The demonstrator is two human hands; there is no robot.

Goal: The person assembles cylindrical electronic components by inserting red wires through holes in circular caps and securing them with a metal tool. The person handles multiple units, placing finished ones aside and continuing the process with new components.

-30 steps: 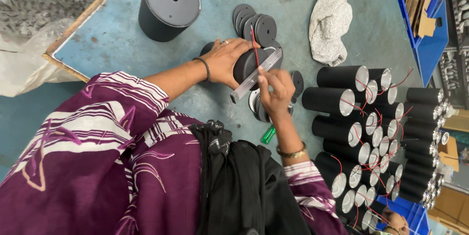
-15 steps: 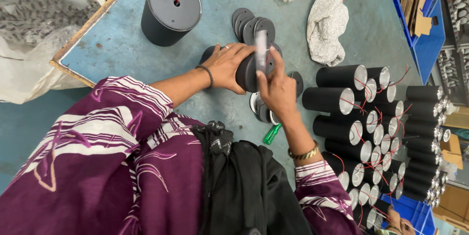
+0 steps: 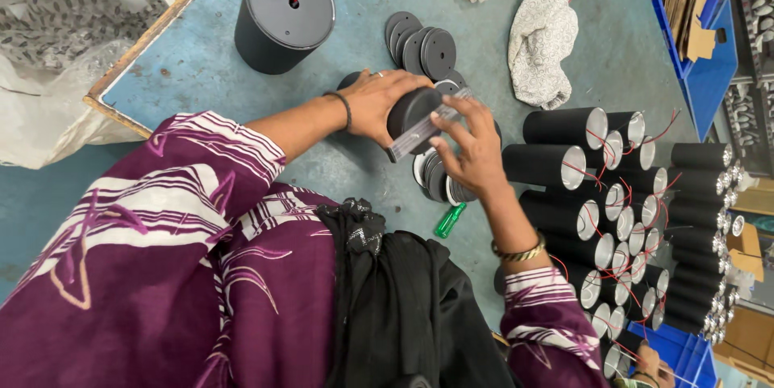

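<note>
black cylinder (image 3: 413, 111) | gripped by both hands | left hand (image 3: 379, 102) | right hand (image 3: 472, 150)

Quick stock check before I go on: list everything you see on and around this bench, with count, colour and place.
small cylinder: one, black, held in both hands at bench centre
flat strip: one, pale grey, against that cylinder
large cylinder: one, black, red wire from its lid, upright at far left
loose discs: several, dark grey, beyond the hands
stacked discs: several, under the right hand
lying tubes: many, black with red wires, piled right
cloth: one, white patterned, far centre
screwdriver handle: one, green, near edge
crates: blue, right
left hand; right hand
</note>
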